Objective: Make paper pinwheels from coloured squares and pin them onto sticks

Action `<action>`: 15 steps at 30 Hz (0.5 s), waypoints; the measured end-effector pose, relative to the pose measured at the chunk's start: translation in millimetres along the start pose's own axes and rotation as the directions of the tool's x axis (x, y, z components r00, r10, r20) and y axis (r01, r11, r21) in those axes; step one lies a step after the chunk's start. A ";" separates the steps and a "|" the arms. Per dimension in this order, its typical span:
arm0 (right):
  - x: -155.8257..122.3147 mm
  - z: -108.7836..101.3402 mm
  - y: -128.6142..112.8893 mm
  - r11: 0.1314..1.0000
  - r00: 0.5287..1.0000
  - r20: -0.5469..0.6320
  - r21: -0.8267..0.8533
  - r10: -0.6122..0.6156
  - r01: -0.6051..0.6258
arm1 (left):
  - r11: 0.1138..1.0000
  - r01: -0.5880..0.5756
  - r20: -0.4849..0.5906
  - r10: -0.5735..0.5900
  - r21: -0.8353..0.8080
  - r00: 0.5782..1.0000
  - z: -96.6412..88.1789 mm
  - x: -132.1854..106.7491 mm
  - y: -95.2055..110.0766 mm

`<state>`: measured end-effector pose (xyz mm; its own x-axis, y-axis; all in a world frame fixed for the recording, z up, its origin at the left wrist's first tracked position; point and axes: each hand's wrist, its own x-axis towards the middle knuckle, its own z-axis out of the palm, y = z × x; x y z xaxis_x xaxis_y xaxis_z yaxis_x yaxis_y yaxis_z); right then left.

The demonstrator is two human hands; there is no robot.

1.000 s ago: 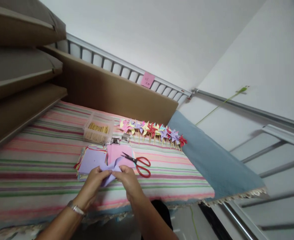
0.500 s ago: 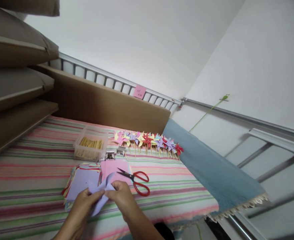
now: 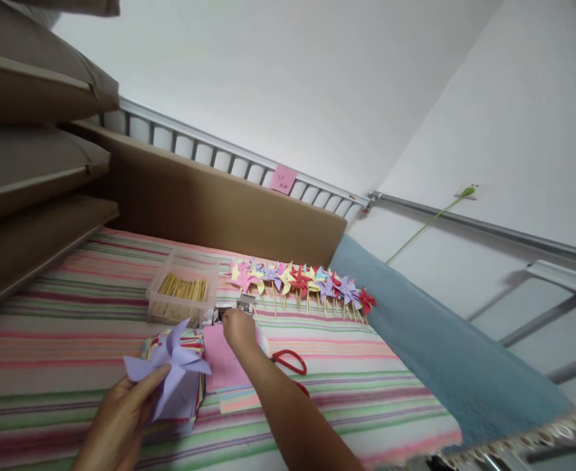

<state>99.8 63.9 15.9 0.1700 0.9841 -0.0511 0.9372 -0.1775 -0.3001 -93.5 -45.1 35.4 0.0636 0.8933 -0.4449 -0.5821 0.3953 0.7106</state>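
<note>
My left hand (image 3: 116,418) pinches a folded lilac paper pinwheel (image 3: 170,363) at the lower left, held just above the stack of coloured paper squares (image 3: 229,366). My right hand (image 3: 238,327) reaches forward over the pink sheet to small metal staplers (image 3: 233,309) beside the clear plastic box of wooden sticks (image 3: 182,291). Its fingers curl down at the staplers; whether they grip one is hidden. Red-handled scissors (image 3: 290,363) lie right of my forearm.
A row of finished pinwheels on sticks (image 3: 300,281) lies along the back of the striped cloth (image 3: 72,327). A brown cardboard panel (image 3: 209,203) and metal rail stand behind. A blue cloth (image 3: 439,353) covers the right end. Brown cushions (image 3: 27,150) are stacked at left.
Both hands were shaping the lilac paper together. Now the right hand has let go and reached forward to the staplers, while the left hand holds the pinwheel alone, shifted left.
</note>
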 end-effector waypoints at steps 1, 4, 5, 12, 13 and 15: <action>6.8 1.9 -5.0 0.998 1.000 0.011 -0.058 0.010 -0.010 | 1.000 0.009 0.013 -0.009 -0.007 1.000 0.3 0.9 -1.7; 20.7 6.0 -16.7 0.980 0.998 0.049 -0.196 0.038 -0.028 | 1.000 0.023 0.046 -0.022 -0.022 0.999 1.6 3.3 -7.0; 23.7 6.8 -19.3 0.972 0.997 0.060 -0.231 0.045 -0.030 | 1.000 0.018 0.056 -0.017 -0.023 0.998 2.0 4.0 -8.2; 27.6 7.0 -27.9 0.936 0.992 0.117 -0.352 0.037 0.006 | 0.999 0.029 0.085 -0.027 -0.022 0.996 4.1 1.7 -6.8; 26.7 6.6 -29.1 0.934 0.992 0.119 -0.356 0.031 0.013 | 0.999 0.039 0.078 -0.037 -0.021 0.996 4.0 0.8 -6.2; 25.4 5.4 -31.8 0.933 0.993 0.119 -0.360 0.019 0.025 | 0.998 0.053 0.064 -0.052 -0.015 0.997 2.3 0.8 -6.3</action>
<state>72.7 94.6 19.0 0.1507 0.9739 -0.1695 0.9879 -0.1422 0.0614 -87.9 -46.4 31.8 0.1453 0.8833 -0.4458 -0.5898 0.4391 0.6778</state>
